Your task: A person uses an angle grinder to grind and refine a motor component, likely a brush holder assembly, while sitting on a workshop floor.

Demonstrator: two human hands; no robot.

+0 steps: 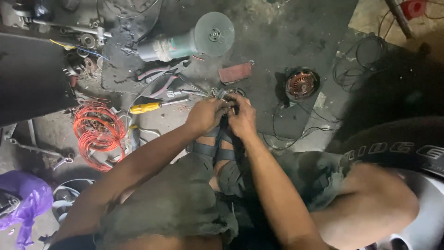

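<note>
A yellow-handled steel screwdriver [152, 107] lies right of the coiled orange wire [98, 134]. The round-disc angle grinder [192, 39] lies behind it. A round copper-wound motor part [301, 84] lies well right.

Seen from above, the left hand [205, 115] and right hand [241, 116] meet over the dark floor [277, 41], their fingers [230, 103] closed together around a small tangle of wire and metal [221, 93]; what exactly it is cannot be told. Below the hands lies a sandalled foot [217, 150]. Just left of the hands lies a yellow-handled screwdriver [150, 107], with red-handled pliers [162, 78] above it. An angle grinder [187, 40] rests farther up, its disc facing the camera. A reddish flat block [235, 72] lies near the hands. To the right sits a copper-wound motor part [301, 84] among black cables. A coil of orange wire [98, 132] lies at the left, and a purple bag [23, 199] at the lower left.
</note>
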